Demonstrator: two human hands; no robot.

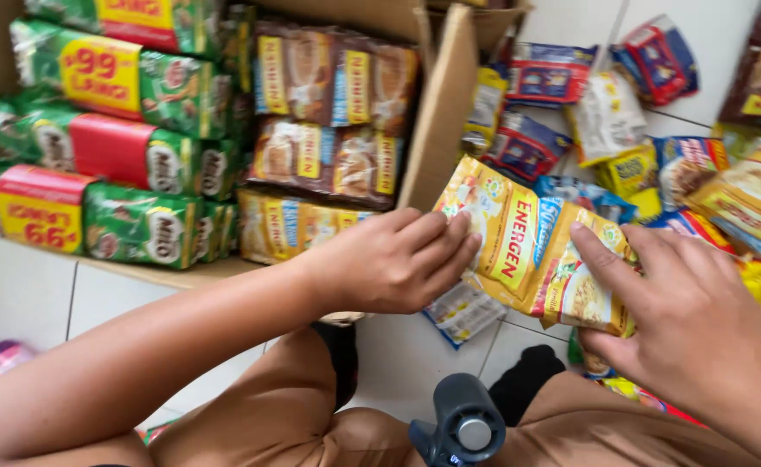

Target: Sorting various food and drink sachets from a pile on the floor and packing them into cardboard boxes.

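Observation:
Both my hands hold a strip of yellow drink-mix sachets (527, 251) just above the white tiled floor. My left hand (398, 259) grips its left end, fingers curled over the edge. My right hand (691, 320) pinches the right end, thumb on the front of the packet. The strip hangs next to the flap of an open cardboard box (441, 112). Inside the box lie green sachet bundles (121, 147) on the left, brown sachets (328, 112) in the middle and yellow ones below them.
Loose sachets in blue, red, white and yellow (605, 121) are scattered over the floor at the right. A small white packet (462, 313) lies below the held strip. My knees in brown cloth and a grey round device (465, 428) fill the bottom.

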